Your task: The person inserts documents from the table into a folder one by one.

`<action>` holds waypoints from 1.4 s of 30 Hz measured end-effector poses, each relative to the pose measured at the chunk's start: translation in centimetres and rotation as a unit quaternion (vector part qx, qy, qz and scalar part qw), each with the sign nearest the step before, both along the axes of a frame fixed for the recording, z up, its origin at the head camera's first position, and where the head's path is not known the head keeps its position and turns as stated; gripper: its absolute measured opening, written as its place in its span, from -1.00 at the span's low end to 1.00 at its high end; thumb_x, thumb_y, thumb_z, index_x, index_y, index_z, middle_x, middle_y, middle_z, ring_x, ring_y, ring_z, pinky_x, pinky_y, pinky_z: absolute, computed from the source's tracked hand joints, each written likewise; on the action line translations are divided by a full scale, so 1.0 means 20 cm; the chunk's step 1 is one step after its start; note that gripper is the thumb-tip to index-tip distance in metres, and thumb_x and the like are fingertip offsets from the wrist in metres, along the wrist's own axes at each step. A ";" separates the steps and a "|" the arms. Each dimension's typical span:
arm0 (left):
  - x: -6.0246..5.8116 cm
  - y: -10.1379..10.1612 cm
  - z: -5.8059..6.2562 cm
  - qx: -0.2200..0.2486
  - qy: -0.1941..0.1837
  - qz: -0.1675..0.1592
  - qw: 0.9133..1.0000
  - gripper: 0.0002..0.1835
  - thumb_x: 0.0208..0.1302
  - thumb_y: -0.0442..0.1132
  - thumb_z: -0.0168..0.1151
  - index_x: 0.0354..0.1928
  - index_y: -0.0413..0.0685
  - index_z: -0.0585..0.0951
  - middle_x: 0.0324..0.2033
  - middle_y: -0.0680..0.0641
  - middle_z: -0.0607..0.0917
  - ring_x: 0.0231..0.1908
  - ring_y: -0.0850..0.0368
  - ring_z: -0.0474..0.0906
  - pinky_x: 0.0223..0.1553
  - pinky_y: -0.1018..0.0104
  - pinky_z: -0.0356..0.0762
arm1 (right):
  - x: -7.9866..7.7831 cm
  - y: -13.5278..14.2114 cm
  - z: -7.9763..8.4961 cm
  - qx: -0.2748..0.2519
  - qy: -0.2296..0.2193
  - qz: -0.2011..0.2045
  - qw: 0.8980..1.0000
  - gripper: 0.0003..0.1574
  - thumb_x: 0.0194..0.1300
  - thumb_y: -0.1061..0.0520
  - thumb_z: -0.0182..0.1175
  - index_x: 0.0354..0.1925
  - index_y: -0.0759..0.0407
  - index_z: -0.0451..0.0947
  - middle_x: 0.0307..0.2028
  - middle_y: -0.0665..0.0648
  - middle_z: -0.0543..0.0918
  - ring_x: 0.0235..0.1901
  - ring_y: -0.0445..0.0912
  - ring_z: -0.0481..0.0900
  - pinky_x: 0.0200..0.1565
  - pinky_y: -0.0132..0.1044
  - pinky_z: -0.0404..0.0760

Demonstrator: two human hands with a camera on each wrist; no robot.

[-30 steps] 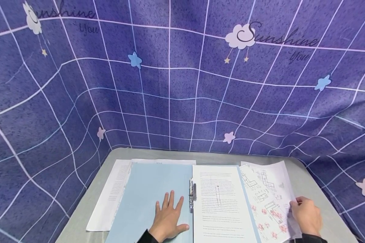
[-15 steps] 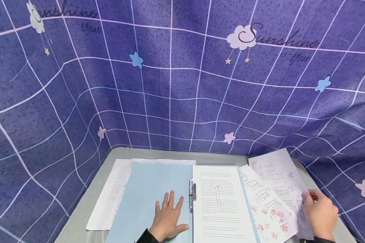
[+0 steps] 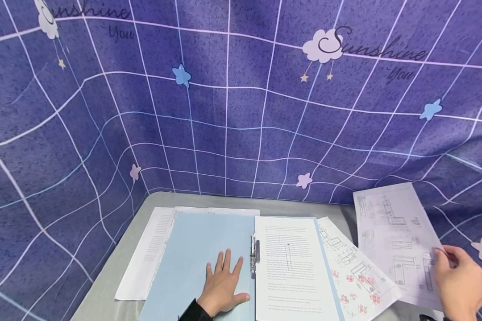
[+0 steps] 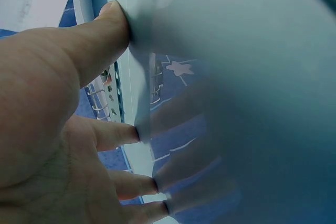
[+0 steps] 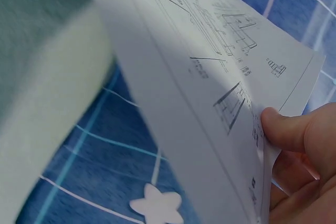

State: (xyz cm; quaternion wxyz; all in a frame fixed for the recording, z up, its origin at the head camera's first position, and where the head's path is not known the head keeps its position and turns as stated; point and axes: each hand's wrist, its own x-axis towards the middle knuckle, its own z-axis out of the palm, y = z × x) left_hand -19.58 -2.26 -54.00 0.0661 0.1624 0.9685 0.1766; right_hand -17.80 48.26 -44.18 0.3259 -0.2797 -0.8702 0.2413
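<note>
A blue folder [image 3: 201, 240] is laid open on the grey table [image 3: 114, 267]. Its left cover is pressed by the left hand [image 3: 224, 285], whose fingers are spread wide and grip nothing, presumably so that the folder is steadied. A drawing sheet [image 3: 393, 236] is pinched by its right edge in the right hand [image 3: 462, 281] and held raised at the far right, apparently so that its face is left unobstructed. A red-marked sheet [image 3: 357, 276] is overlapped by the folder's right edge. Typed pages [image 3: 293, 285] are set on the right half beside a metal clip [image 3: 254, 254], evidently intended to secure them. "Sunshine You" can be read on the purple curtain [image 3: 241, 151]; the smaller print cannot be deciphered, and no brand is found.
</note>
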 end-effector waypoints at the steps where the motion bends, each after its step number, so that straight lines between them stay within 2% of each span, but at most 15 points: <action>1: 0.00 0.00 0.00 -0.001 0.002 0.000 1.000 0.06 0.05 0.34 0.47 0.48 -0.16 0.41 0.49 -0.54 0.14 0.49 -0.53 0.00 0.24 -0.66 0.01 | 0.00 0.01 0.01 0.009 0.009 -0.002 1.000 -0.62 0.45 0.13 0.15 0.05 0.40 0.60 -0.02 0.53 0.63 -0.12 0.57 0.48 -0.21 0.33 0.24; 3: 0.00 0.00 0.00 -0.002 0.004 0.000 1.000 0.06 0.05 0.35 0.46 0.48 -0.15 0.41 0.49 -0.53 0.14 0.49 -0.53 0.00 0.24 -0.66 0.02 | 0.01 0.02 0.03 0.017 0.027 -0.008 0.999 -0.65 0.44 0.17 0.17 0.03 0.42 0.62 -0.07 0.53 0.65 -0.31 0.15 0.64 -0.26 0.10 0.30; 4: 0.00 0.00 0.00 -0.003 0.005 -0.001 1.000 0.06 0.05 0.35 0.46 0.48 -0.15 0.41 0.49 -0.53 0.14 0.49 -0.53 0.00 0.24 -0.66 0.02 | 0.01 0.02 0.04 0.018 0.038 -0.007 0.999 -0.66 0.44 0.19 0.17 0.02 0.44 0.62 -0.09 0.53 0.66 -0.40 -0.10 0.62 -0.29 -0.04 0.32; 6: 0.00 0.00 0.00 -0.004 0.005 -0.001 1.000 0.06 0.06 0.35 0.46 0.48 -0.15 0.40 0.49 -0.53 0.14 0.49 -0.53 0.01 0.24 -0.66 0.02 | 0.02 0.04 0.05 0.002 0.073 0.008 0.997 -0.70 0.44 0.25 0.16 0.00 0.48 0.61 -0.35 0.19 0.78 -0.52 -0.53 0.40 -0.38 -0.39 0.27; 8: 0.00 -0.01 0.00 -0.004 0.004 -0.001 1.000 0.06 0.07 0.34 0.46 0.49 -0.15 0.40 0.49 -0.53 0.14 0.49 -0.53 0.00 0.25 -0.66 0.02 | 0.02 0.05 0.07 -0.014 0.110 0.019 0.994 -0.75 0.43 0.33 0.14 -0.04 0.53 0.57 -0.53 -0.29 0.64 -0.50 -0.73 0.08 -0.43 -0.63 0.14; 10: 0.00 -0.01 0.00 -0.003 0.002 -0.001 1.000 0.06 0.07 0.34 0.46 0.49 -0.14 0.39 0.49 -0.53 0.13 0.49 -0.52 0.00 0.25 -0.65 0.01 | 0.02 0.06 0.08 -0.026 0.160 0.037 0.986 -0.82 0.41 0.41 0.13 -0.11 0.58 0.53 -0.51 -0.67 0.36 -0.47 -0.73 0.14 -0.38 -0.74 0.13; 11: 0.00 -0.01 0.00 -0.003 0.001 -0.001 1.000 0.06 0.07 0.34 0.46 0.49 -0.14 0.39 0.50 -0.52 0.13 0.50 -0.52 0.00 0.26 -0.65 0.01 | 0.02 0.07 0.08 -0.032 0.183 0.042 0.982 -0.91 0.40 0.43 0.13 -0.21 0.44 0.59 -0.47 -0.78 0.20 -0.45 -0.71 0.17 -0.35 -0.78 0.14; 14: 0.01 0.00 0.00 -0.003 -0.004 -0.001 1.000 0.05 0.09 0.33 0.45 0.50 -0.13 0.38 0.50 -0.51 0.12 0.50 -0.50 -0.01 0.27 -0.64 0.00 | 0.02 0.08 0.09 -0.036 0.232 0.041 0.971 -0.48 0.37 0.47 0.12 -0.38 -0.19 0.56 -0.43 -0.76 0.25 -0.42 -0.67 0.20 -0.28 -0.80 0.14; 15: 0.01 0.00 0.00 -0.003 -0.005 -0.001 1.000 0.05 0.09 0.33 0.45 0.51 -0.13 0.37 0.51 -0.51 0.12 0.50 -0.50 -0.02 0.27 -0.64 0.00 | 0.02 0.08 0.09 -0.036 0.240 0.042 0.969 -0.33 0.38 0.48 0.12 -0.38 -0.40 0.46 -0.41 -0.74 0.26 -0.42 -0.67 0.21 -0.27 -0.80 0.15; 17: 0.01 0.00 0.01 -0.003 -0.005 -0.001 1.000 0.05 0.09 0.32 0.46 0.51 -0.13 0.37 0.51 -0.51 0.12 0.51 -0.50 -0.02 0.27 -0.64 -0.01 | 0.02 0.09 0.10 -0.049 0.252 0.049 0.965 -0.14 0.37 0.51 0.08 -0.30 -0.61 0.24 -0.41 -0.71 0.28 -0.41 -0.67 0.21 -0.26 -0.83 0.14; 25: 0.01 0.00 0.01 -0.004 -0.002 -0.001 1.000 0.05 0.08 0.31 0.47 0.50 -0.14 0.38 0.50 -0.52 0.12 0.50 -0.51 -0.02 0.27 -0.65 -0.01 | 0.05 0.10 0.10 -0.089 0.252 0.069 0.961 -0.18 0.33 0.48 0.06 -0.31 -0.60 0.29 -0.41 -0.71 0.33 -0.40 -0.68 0.25 -0.24 -0.82 0.17; 29: 0.01 0.00 0.00 -0.003 -0.004 0.001 1.000 0.06 0.08 0.33 0.46 0.50 -0.14 0.38 0.50 -0.52 0.12 0.50 -0.51 -0.02 0.27 -0.65 -0.01 | 0.07 0.10 0.09 -0.096 0.231 0.061 0.966 -0.20 0.36 0.40 0.13 -0.36 -0.67 0.32 -0.43 -0.78 0.34 -0.38 -0.71 0.28 -0.24 -0.79 0.20; 37: 0.00 0.00 -0.01 -0.002 0.001 -0.002 1.000 0.05 0.09 0.33 0.45 0.50 -0.14 0.38 0.50 -0.52 0.13 0.50 -0.51 -0.01 0.26 -0.64 0.01 | 0.08 0.05 0.08 -0.077 0.184 0.066 0.978 -0.16 0.35 0.45 0.19 -0.36 -0.65 0.30 -0.50 -0.81 0.29 -0.46 -0.70 0.24 -0.35 -0.79 0.16; 39: 0.01 0.00 -0.01 -0.003 0.002 -0.002 1.000 0.05 0.09 0.33 0.45 0.50 -0.14 0.38 0.50 -0.52 0.13 0.50 -0.51 -0.01 0.27 -0.64 0.01 | 0.07 0.04 0.08 -0.093 0.155 0.068 0.981 -0.32 0.36 0.43 0.20 -0.37 -0.48 0.45 -0.53 -0.80 0.29 -0.52 -0.70 0.25 -0.42 -0.78 0.19; 42: 0.01 0.00 -0.01 -0.002 0.002 -0.002 1.000 0.05 0.09 0.33 0.45 0.50 -0.14 0.38 0.50 -0.52 0.13 0.50 -0.51 -0.01 0.27 -0.64 0.01 | 0.08 0.02 0.08 -0.093 0.094 0.064 0.989 -0.82 0.39 0.36 0.24 -0.28 0.09 0.65 -0.58 -0.83 0.20 -0.60 -0.71 0.22 -0.53 -0.74 0.24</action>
